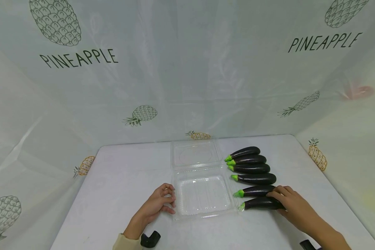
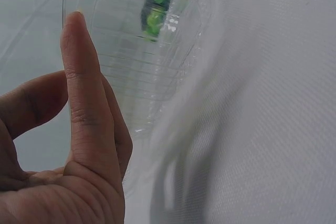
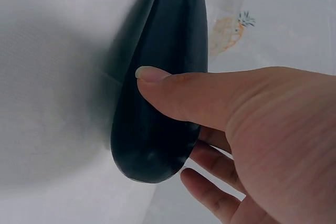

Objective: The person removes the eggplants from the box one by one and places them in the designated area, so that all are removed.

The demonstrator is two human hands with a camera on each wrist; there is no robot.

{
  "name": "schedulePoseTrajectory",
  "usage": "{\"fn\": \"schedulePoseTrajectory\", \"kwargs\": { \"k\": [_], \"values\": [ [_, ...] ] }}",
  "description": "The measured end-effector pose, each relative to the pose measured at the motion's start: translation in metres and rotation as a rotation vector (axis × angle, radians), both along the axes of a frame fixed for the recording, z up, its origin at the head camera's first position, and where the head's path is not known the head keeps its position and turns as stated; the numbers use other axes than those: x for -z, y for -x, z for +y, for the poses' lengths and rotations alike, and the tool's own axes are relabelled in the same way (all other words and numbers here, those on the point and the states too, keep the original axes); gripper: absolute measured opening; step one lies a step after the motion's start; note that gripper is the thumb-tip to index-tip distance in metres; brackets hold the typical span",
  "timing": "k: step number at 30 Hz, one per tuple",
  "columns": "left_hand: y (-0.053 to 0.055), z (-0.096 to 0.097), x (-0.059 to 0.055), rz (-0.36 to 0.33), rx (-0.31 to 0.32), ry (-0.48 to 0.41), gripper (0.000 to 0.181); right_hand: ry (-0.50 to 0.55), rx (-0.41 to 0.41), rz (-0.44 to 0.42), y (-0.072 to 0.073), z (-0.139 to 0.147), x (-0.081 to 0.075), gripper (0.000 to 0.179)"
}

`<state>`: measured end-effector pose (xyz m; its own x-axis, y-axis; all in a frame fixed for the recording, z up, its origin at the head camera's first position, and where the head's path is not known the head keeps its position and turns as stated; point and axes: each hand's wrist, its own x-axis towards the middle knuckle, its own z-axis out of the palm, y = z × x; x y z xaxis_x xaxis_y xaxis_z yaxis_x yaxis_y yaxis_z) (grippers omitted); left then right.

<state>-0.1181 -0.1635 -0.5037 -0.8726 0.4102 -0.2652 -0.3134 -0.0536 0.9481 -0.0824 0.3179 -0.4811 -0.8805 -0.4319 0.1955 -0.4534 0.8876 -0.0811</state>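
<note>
A clear plastic clamshell box [image 1: 178, 216] lies unfolded on the table, its lid [image 1: 195, 154] laid back toward the far side. At its left edge is my left hand [image 1: 160, 203], fingers relaxed, with a straight finger [image 2: 84, 87] reaching up to the rim in the left wrist view. To the box's right, several dark eggplants lie in a column, green stems toward the box. My right hand [image 1: 295, 208] holds the nearest eggplant [image 1: 259, 203] by its rounded end. In the right wrist view the thumb [image 3: 178, 93] lies across this eggplant, and the other fingers are partly hidden behind it.
Just beyond the held one lies another eggplant [image 1: 256, 191]. More of them, such as the farthest eggplant [image 1: 245, 151], continue toward the back. The white table [image 1: 112, 194] is bordered by a pale pineapple-print curtain [image 1: 187, 69] at the back and sides.
</note>
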Motion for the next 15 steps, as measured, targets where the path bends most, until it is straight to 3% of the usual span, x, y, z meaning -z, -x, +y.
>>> {"fn": "schedulePoseTrajectory", "kwargs": {
  "k": [15],
  "values": [
    [0.0005,-0.0007,-0.0015,0.000,0.002,-0.006,0.030,0.000,0.008,0.023,0.0030,-0.0031,0.0080,0.059]
  ]
}}
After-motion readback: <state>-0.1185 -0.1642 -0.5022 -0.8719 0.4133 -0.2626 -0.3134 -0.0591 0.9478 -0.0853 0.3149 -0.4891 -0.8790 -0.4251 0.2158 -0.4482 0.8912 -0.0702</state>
